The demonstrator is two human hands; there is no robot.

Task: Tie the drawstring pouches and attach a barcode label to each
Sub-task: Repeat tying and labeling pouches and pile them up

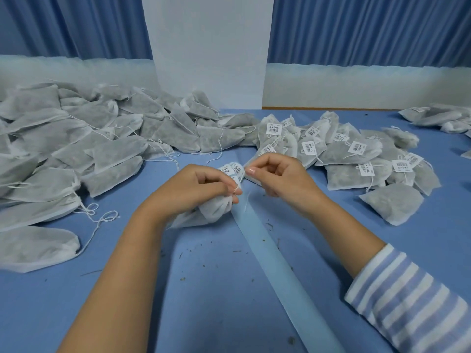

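My left hand (pixel 204 186) grips the gathered neck of a white drawstring pouch (pixel 212 210) that lies on the blue table, with the white string looped over its fingertips. My right hand (pixel 275 175) pinches the string's other end just right of the neck. Between the two hands shows a small bunch of barcode labels (pixel 230 169). A light blue label backing strip (pixel 277 273) runs from under the hands toward the near edge.
A big heap of unlabelled pouches (pixel 76 146) with loose strings fills the left. Several labelled, tied pouches (pixel 351 154) are piled at the right, and a few more pouches (pixel 438 118) lie far right. Blue table (pixel 209 289) carries scattered herb crumbs. Blue curtains hang behind.
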